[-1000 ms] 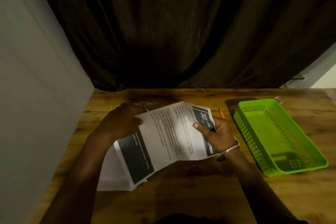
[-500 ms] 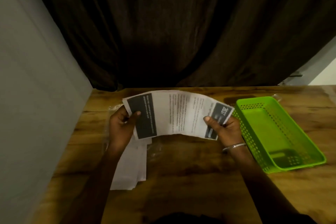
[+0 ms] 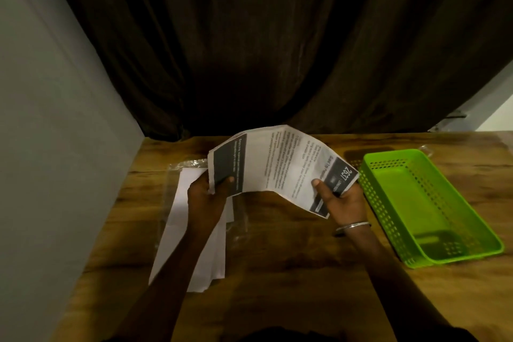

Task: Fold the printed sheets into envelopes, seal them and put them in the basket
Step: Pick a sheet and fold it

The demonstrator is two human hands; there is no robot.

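Printed sheet (image 3: pixel 280 164): one, held up off the table toward 12 o'clock. Long side runs 9 to 3 and is bowed into an arch. Two dark printed bands, one at each short end, with text columns between. "2637" legible on the 3 o'clock band.
Left hand (image 3: pixel 206 197): one. Pinches the 9 o'clock end of the printed sheet, thumb tip on the dark band in front, fingers curled behind the paper.
Right hand (image 3: pixel 342 197): one. Pinches the 3 o'clock end, thumb laid on the dark band, fingers under the paper and mostly hidden.
Bangle (image 3: pixel 354 226): one, silver, on the right wrist.
Basket (image 3: pixel 380 203): one, bright green, perforated walls. Stands at 3 o'clock on the table, just beside the printed sheet's right end, floor in plain view.
White paper pile (image 3: pixel 177 230): one pile at 9 o'clock, flat on the table beneath the left forearm. Several layers fanned at the near edge, exact count not tellable. Sheets or envelopes, cannot tell.
Plastic wrap (image 3: pixel 188 164): one clear piece under the white paper pile, crinkled edge showing at the pile's 12 o'clock end.
Table (image 3: pixel 291 272): one, wood grain.
Curtain (image 3: pixel 263 50): one, dark, hanging at 12 o'clock behind the table.
Wall panel (image 3: pixel 55 147): one, grey, along 9 o'clock.
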